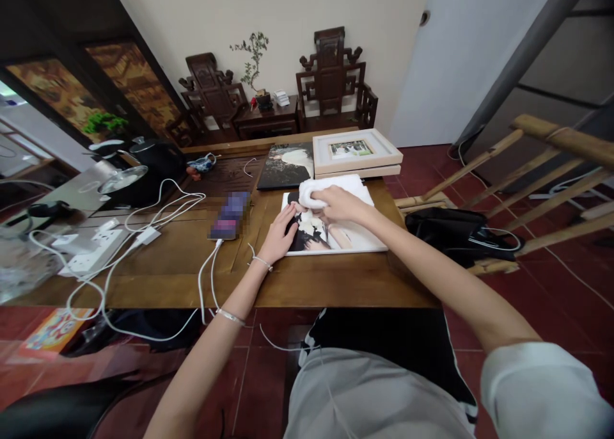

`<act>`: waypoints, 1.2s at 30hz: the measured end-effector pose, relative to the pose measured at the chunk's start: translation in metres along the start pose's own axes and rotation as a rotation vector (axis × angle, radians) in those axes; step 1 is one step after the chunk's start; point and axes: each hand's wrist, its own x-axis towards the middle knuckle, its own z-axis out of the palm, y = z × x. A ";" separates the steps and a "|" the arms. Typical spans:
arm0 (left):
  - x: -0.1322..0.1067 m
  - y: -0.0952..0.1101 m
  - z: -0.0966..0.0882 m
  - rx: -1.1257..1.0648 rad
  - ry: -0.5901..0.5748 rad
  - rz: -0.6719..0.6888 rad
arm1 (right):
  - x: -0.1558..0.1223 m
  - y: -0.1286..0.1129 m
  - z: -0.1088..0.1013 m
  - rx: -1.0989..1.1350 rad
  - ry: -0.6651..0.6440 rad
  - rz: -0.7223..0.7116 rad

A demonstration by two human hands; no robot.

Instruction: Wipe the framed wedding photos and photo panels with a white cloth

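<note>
A photo panel [346,239] with a picture of people in dark and white clothes lies flat on the wooden table [307,285] in front of me. My left hand [278,235] rests on its left edge, fingers stretched out and holding nothing. Bunched in my right hand [339,204] is a white cloth [311,188], which presses on the upper part of the panel. The cloth and my right hand cover part of the picture.
Behind the panel lie a dark photo panel [284,165] and stacked light wooden frames [391,154]. To the left are a phone [229,218] on a white cable, a power strip [96,253], tangled cords and a black pot [125,186]. A bamboo chair [551,141] stands at right.
</note>
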 end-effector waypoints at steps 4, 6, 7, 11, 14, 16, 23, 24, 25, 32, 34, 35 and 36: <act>0.000 0.002 -0.001 -0.002 -0.001 -0.018 | 0.027 0.014 -0.010 0.017 -0.008 0.057; 0.000 0.002 0.000 0.000 -0.002 -0.019 | 0.030 0.015 -0.012 0.011 -0.010 0.062; 0.000 0.002 0.000 0.002 -0.001 -0.018 | 0.029 0.013 -0.012 0.012 -0.009 0.058; 0.000 0.000 0.001 -0.007 0.004 -0.010 | 0.002 -0.005 -0.002 0.006 0.007 0.027; 0.001 -0.001 0.001 -0.015 0.003 -0.012 | -0.039 -0.030 0.010 -0.063 0.015 0.011; 0.001 0.000 0.001 -0.014 -0.002 -0.016 | -0.070 -0.049 0.017 -0.105 -0.024 -0.012; 0.001 0.000 0.002 -0.030 0.010 -0.032 | -0.131 -0.089 0.027 -0.059 -0.114 -0.129; 0.001 -0.001 0.002 -0.033 0.009 -0.031 | -0.130 -0.089 0.026 -0.054 -0.115 -0.132; 0.001 -0.001 0.003 -0.035 0.006 -0.028 | -0.127 -0.087 0.026 -0.050 -0.109 -0.127; 0.001 -0.006 0.002 -0.043 -0.014 -0.003 | -0.060 -0.046 0.022 -0.110 -0.045 -0.063; 0.002 -0.007 0.002 -0.040 -0.010 0.001 | -0.035 -0.032 0.023 -0.150 -0.015 -0.030; 0.002 -0.008 0.002 -0.037 -0.008 -0.002 | -0.023 -0.027 0.024 -0.169 -0.007 -0.009; 0.003 -0.009 0.003 -0.034 -0.005 -0.008 | -0.012 -0.021 0.026 -0.185 -0.001 0.008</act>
